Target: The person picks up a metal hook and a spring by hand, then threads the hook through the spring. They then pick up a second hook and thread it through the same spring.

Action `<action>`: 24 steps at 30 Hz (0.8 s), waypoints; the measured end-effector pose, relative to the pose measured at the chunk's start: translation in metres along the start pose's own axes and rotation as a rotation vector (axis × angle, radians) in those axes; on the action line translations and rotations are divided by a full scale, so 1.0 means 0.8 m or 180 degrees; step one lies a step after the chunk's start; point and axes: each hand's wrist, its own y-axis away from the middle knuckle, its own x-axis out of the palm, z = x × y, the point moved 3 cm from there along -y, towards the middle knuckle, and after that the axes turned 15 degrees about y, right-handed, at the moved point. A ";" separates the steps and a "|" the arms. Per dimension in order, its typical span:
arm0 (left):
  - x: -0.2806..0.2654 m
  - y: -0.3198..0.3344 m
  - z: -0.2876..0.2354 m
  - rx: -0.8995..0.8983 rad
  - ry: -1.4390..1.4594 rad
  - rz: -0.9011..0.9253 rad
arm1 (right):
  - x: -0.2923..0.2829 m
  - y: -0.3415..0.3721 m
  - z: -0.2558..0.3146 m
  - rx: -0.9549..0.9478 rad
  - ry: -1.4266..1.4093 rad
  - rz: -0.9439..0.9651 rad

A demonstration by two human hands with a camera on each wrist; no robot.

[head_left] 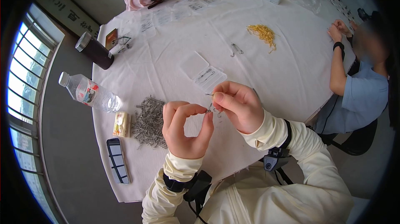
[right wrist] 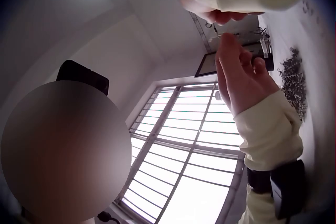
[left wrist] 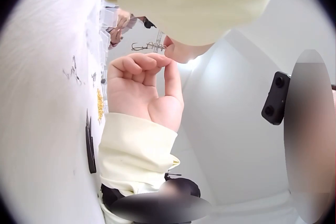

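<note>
My left hand [head_left: 187, 129] pinches a small treble hook [left wrist: 146, 47] between thumb and forefinger; its prongs stick out past the fingertips in the left wrist view. Just up and to the right, my right hand [head_left: 239, 105] pinches a thin, shiny metal piece [head_left: 209, 94] whose kind is too small to tell. The fingertips of both hands are close together over the table. Behind them lies an opened clear plastic case [head_left: 193, 63] with several metal hooks [head_left: 205, 74] in one half. A big heap of grey wire pieces [head_left: 149, 122] lies left of my left hand.
A water bottle [head_left: 89, 93], dark flask [head_left: 95, 51], tissue pack [head_left: 121, 125] and phone [head_left: 118, 160] line the left side. A yellow heap [head_left: 263, 36] and loose hooks [head_left: 236, 49] lie farther back. Two other people sit around the white-covered table [head_left: 166, 57].
</note>
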 end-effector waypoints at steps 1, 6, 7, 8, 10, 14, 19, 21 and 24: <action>0.000 -0.001 0.000 0.0000 0.0000 -0.0003 | 0.000 0.000 0.000 0.0005 -0.0013 0.0016; 0.000 0.001 0.006 -0.0195 0.0472 -0.0025 | 0.002 0.001 0.003 -0.0042 -0.0026 0.0094; 0.000 0.002 0.006 -0.0194 0.0471 -0.0027 | 0.002 0.002 0.003 -0.0060 -0.0017 0.0104; 0.000 0.003 0.006 -0.0276 0.0566 -0.0074 | 0.002 0.002 0.004 -0.0077 -0.0006 0.0113; -0.001 0.002 0.006 -0.0358 0.0660 -0.0124 | 0.002 0.002 0.005 -0.0086 -0.0005 0.0140; -0.003 0.000 0.003 -0.0336 0.0366 -0.0028 | 0.002 0.002 0.006 -0.0159 0.0044 0.0162; -0.005 -0.001 0.005 -0.0242 0.0401 -0.0067 | 0.000 0.001 0.006 -0.0208 0.0097 0.0112; -0.006 0.000 0.006 -0.0299 0.0332 -0.0037 | -0.001 0.001 0.008 -0.0203 0.0131 0.0097; -0.004 -0.001 0.003 -0.0304 0.0365 -0.0044 | 0.000 0.001 0.009 -0.0180 0.0086 0.0114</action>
